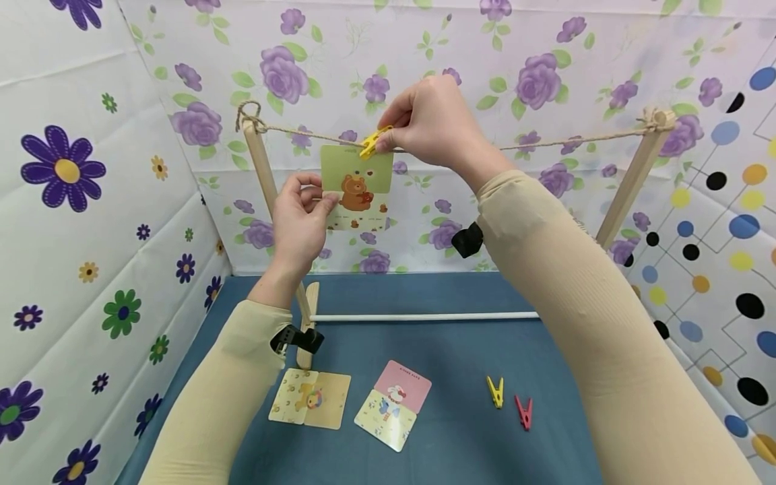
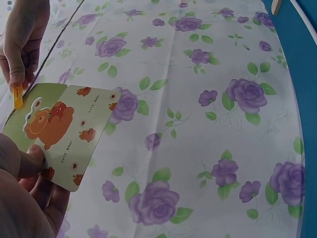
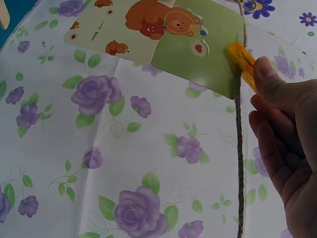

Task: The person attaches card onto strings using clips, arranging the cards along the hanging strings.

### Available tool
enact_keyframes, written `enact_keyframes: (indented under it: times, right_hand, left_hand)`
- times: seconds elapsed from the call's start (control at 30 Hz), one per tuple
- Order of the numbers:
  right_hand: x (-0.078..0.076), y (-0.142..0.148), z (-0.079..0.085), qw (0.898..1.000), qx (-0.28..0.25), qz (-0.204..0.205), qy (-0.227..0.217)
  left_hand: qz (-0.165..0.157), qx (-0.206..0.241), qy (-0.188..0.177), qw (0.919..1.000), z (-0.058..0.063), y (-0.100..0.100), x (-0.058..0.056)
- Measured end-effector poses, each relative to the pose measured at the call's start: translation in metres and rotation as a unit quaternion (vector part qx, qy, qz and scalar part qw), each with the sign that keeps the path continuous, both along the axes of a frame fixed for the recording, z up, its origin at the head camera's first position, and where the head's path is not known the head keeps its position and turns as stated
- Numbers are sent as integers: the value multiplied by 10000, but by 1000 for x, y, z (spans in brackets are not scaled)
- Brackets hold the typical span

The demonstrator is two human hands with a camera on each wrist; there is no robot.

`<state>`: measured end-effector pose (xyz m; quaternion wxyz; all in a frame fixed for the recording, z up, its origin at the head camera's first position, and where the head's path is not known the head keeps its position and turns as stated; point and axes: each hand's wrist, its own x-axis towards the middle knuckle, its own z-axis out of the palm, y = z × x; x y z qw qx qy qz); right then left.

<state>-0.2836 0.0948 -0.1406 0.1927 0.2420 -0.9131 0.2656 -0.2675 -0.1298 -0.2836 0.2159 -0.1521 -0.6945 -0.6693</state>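
Observation:
A green and cream card with a bear (image 1: 356,192) hangs upright against the twine line (image 1: 558,143), its top edge at the twine. My left hand (image 1: 300,219) pinches the card's left edge between thumb and fingers. Between thumb and fingertips my right hand (image 1: 439,124) grips a yellow clothespin (image 1: 372,143), whose tip overlaps the top edge of the card. In the right wrist view the clothespin (image 3: 241,58) sits across the card edge and the twine. The left wrist view shows the left thumb (image 2: 32,161) on the front of the card.
Two wooden posts (image 1: 261,162) hold the twine, with a white rod (image 1: 424,316) low between them. On the blue table (image 1: 461,444) lie a tan card (image 1: 327,401), a pink and cream card (image 1: 403,385), a yellow clothespin (image 1: 496,392) and a red clothespin (image 1: 524,412). Flowered cloth stands behind.

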Motion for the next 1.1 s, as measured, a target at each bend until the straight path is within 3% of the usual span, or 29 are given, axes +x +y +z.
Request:
enact_keyframes:
  times: [0.47,0.83,1.1]
  right_hand:
    - [-3,2,-3,9997,139,94,152]
    - [-6,5,-9,9982,64,419,429]
    - [-6,6,-10,9988,176,448,95]
  left_hand:
    - [-11,44,148,9999,-2,0,-3]
    - [74,63,216,9997,-4,1,-7]
    - [223,-9,161,9996,-4,0,-8]
